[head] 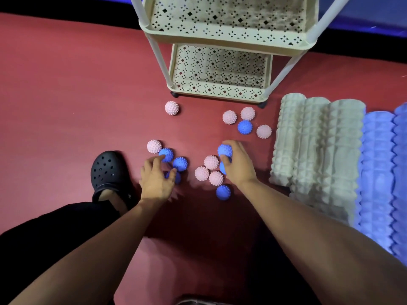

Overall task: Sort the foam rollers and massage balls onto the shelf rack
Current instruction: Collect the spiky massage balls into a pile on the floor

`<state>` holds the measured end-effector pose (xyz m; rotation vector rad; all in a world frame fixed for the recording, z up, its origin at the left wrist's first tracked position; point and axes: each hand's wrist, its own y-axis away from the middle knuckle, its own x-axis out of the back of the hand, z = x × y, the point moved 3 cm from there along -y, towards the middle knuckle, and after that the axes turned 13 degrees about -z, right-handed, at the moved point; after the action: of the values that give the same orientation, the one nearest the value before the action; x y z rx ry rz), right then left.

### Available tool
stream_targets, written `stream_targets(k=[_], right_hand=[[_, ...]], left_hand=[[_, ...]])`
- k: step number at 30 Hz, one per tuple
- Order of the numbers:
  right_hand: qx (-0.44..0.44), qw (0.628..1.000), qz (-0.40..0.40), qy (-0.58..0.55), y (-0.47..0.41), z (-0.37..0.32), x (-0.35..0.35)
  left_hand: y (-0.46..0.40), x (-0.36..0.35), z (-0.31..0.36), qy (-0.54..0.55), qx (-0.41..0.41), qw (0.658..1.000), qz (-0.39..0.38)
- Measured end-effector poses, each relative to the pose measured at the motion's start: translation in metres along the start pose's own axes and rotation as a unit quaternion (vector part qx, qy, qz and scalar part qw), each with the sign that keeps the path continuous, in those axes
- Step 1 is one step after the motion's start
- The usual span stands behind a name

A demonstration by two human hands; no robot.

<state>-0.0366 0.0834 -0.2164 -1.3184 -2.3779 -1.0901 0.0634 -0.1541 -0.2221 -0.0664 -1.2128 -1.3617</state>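
We are gathering blue balls off the floor (66, 89): our right hand (239, 164) grasps one (224, 150), our left hand (155, 178) curls over another (166, 154), so next comes lifting them onto the rack (220, 96).

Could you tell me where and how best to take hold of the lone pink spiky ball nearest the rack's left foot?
Probably from straight above, fingers round the middle of the pink spiky ball: it is round and stands clear on the floor.
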Motion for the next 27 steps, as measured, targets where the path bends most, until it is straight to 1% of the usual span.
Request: stream_targets(k=[3, 6, 8, 12, 14, 18, 20, 21, 23, 25, 27], right_hand=[[-0.025, 0.999, -0.016, 0.042, -0.023, -0.004, 0.0], [-0.065, 0.994, -0.041, 0.075, -0.034, 0.005, -0.003], [-0.071, 0.995, -0.043, 0.063, -0.034, 0.012, -0.006], [-0.049, 0.997, -0.056, 0.022, -0.032, 0.019, -0.006], [-0.037, 0.998, -0.038, 0.022, -0.029, 0.022, 0.0], [-0.023, 0.996, 0.057, 0.066, -0.015, 0.026, 0.016], [-0.035, 0.992, 0.091, 0.086, -0.009, 0.034, 0.023], [-0.052, 0.989, 0.095, 0.101, -0.006, 0.04, 0.025], [-0.118, 0.983, 0.075, 0.118, 0.0, 0.053, 0.024], [-0.179, 0.981, 0.027, 0.075, 0.005, 0.065, 0.017], [-0.195, 0.981, -0.016, -0.001, 0.007, 0.069, 0.005]], left_hand=[[0.002, 0.0, -0.022, 0.02, 0.024, 0.999, -0.018], [0.002, -0.005, -0.039, 0.053, 0.051, 0.995, -0.07], [0.001, -0.008, -0.04, 0.068, 0.043, 0.993, -0.085], [-0.005, -0.01, -0.031, 0.068, 0.008, 0.993, -0.099], [-0.008, -0.016, -0.028, 0.066, -0.005, 0.991, -0.115], [-0.007, -0.027, -0.024, 0.03, 0.004, 0.991, -0.127], [-0.005, -0.03, -0.021, 0.038, 0.01, 0.99, -0.136], [-0.005, -0.033, -0.02, 0.052, 0.012, 0.988, -0.145], [-0.003, -0.041, -0.014, 0.101, 0.028, 0.982, -0.158], [0.0, -0.051, -0.002, 0.203, 0.077, 0.963, -0.159], [0.002, -0.061, 0.011, 0.302, 0.14, 0.929, -0.16]])
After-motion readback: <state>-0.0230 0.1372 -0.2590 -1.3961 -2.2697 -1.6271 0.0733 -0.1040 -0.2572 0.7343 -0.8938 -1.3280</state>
